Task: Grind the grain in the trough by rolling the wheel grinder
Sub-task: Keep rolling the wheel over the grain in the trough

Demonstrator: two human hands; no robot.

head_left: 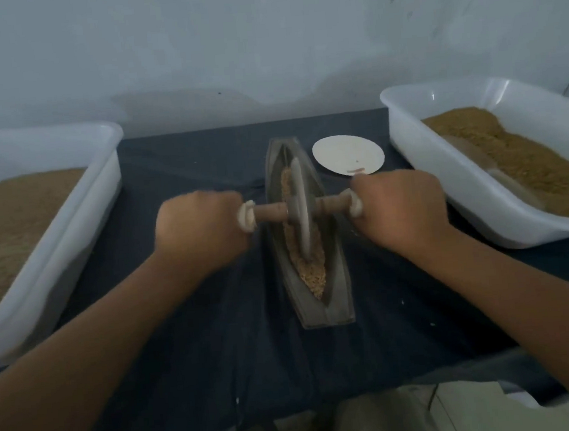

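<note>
Both hands, the left hand (201, 222) and right hand (401, 207), grasp the wheel grinder (300, 210) handle ends, its disc standing mid-trough (338, 300); grain (313, 271) nearby looks coarse, so grinding seems underway, far from finished

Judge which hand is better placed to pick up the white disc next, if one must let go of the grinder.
Right, probably. The right hand grips the wheel grinder just in front of the white disc; the left hand grips it across the trough.
</note>
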